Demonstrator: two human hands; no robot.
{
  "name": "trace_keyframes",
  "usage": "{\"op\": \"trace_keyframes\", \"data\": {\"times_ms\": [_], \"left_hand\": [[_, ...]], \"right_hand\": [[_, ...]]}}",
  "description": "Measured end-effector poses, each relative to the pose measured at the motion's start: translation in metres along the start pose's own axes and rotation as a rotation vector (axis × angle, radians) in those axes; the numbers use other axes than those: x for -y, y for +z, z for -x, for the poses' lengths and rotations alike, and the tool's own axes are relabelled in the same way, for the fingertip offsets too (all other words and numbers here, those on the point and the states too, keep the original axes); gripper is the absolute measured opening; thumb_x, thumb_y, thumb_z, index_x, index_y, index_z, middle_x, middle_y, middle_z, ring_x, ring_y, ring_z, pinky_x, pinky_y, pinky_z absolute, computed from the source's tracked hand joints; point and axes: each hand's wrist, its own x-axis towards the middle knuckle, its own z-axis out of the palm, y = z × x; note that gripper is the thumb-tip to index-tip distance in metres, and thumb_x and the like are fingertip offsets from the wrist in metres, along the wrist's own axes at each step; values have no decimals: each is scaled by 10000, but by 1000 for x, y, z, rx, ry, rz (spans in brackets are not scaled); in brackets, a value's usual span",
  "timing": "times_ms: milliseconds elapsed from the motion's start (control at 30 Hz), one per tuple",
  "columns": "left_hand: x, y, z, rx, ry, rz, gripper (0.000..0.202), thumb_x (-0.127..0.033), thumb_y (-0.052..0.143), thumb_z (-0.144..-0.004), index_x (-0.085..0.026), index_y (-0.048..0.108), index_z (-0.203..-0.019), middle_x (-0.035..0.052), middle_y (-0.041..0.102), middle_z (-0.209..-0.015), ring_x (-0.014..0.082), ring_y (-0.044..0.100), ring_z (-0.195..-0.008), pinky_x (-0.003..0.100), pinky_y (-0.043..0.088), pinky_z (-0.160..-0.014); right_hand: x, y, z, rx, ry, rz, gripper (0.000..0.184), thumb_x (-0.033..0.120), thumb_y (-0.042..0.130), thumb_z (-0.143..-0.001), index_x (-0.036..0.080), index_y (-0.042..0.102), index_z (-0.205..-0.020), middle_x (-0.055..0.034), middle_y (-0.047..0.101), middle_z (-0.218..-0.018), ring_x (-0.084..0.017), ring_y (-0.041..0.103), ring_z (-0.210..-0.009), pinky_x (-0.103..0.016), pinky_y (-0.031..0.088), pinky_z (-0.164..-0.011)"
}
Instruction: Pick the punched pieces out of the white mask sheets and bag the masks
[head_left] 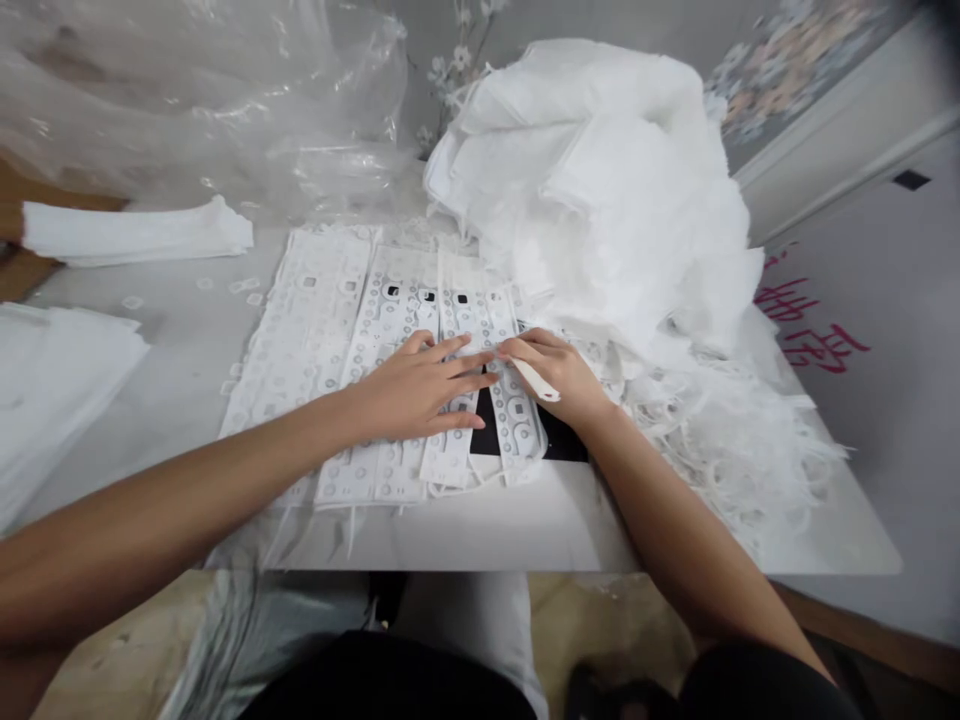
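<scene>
1. A pale table (525, 530) runs across the view, with its near edge in front of the person.
2. Crumpled clear plastic (315, 80) lies over the far left side.
3. A tall, loose pile of white sheets (622, 190) stands at the far right.
4. A tangle of thin white scraps (735, 450) spreads in front of that pile, along the table's right side.
5. White printed sheets (292, 320), marked with rows of small rings and squares, lie flat side by side at the middle of the table, under and left of the hands.
6. More white sheets lie at the left edge, with a folded white stack (135, 232) farther back.
7. A black mat (566, 440) shows in part beneath the rightmost printed strips.
8. The left hand (424, 390) lies palm down on the strips, fingers spread, gripping nothing.
9. The right hand (570, 375) is curled closed around a slim pale handle (536, 381), just beside the left fingertips; its working end is hidden.
10. Small white cut-outs (133, 302) dot the table at left.
</scene>
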Motion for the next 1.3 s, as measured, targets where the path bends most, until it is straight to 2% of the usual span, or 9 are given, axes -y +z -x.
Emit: {"op": "trace_keyframes", "data": {"times_ms": [100,233,333,467,667,767,867,1067,1300], "left_hand": [[1,-1,2,-26,15,11,620,-612,324,-1073,-254,486,-1553,60,373,-1649,354,323,-1513,466,234,-1100],[3,1,4,-41,27,21,607,-599,319,-1080,-253,492,-1547,53,383,-1645,339,324,-1514,458,229,-1096],[4,3,4,-39,20,18,609,-606,303,-1080,-264,482,-1552,43,374,-1650,332,318,-1519,456,222,-1094],[5,4,2,-21,16,11,619,-616,292,-1078,-265,481,-1551,47,365,-1652,332,317,-1519,456,206,-1098],[5,3,0,-8,7,7,609,-620,312,-1073,-278,493,-1544,49,374,-1647,334,334,-1511,457,208,-1094],[5,3,0,-12,6,-3,607,-619,302,-1076,-281,499,-1540,40,390,-1640,328,346,-1505,458,211,-1090],[6,4,0,-14,17,-14,610,-614,292,-1079,-273,502,-1538,39,403,-1635,321,344,-1505,456,218,-1087],[6,4,0,-5,7,-14,619,-612,307,-1076,-272,458,-1571,47,360,-1657,327,332,-1510,467,238,-1082],[7,3,2,-13,15,-2,632,-627,286,-1072,-275,462,-1568,36,373,-1650,326,333,-1509,468,243,-1081]], "right_hand": [[-3,3,4,-126,15,-24,184,171,493,-1036,220,671,-1035,-48,765,-1016,-197,685,-912,-331,583,-809],[-3,-2,5,-282,214,-172,159,231,566,-1017,202,722,-1021,-51,787,-1050,-184,736,-934,-303,586,-816],[-1,-6,3,-254,359,-328,204,296,594,-1009,194,757,-942,-47,793,-972,-178,748,-889,-286,574,-790],[-2,-5,0,-165,457,-446,229,316,620,-998,183,778,-899,-49,796,-945,-168,742,-848,-260,537,-742],[-7,1,1,-138,504,-485,228,341,625,-995,183,785,-955,-38,797,-934,-167,734,-835,-268,527,-746],[-9,1,1,-135,436,-471,201,306,615,-1003,188,775,-967,-44,795,-964,-173,738,-876,-286,549,-799],[-10,-1,1,-126,230,-368,167,247,592,-1014,202,751,-997,-49,790,-997,-191,721,-944,-335,570,-876],[-3,-5,-2,-38,-88,-43,165,220,548,-1032,228,710,-1064,-40,777,-1035,-230,680,-938,-402,582,-856],[3,0,-5,-118,-150,67,198,178,508,-1034,216,701,-1019,-52,767,-988,-228,676,-957,-370,587,-837]]}}
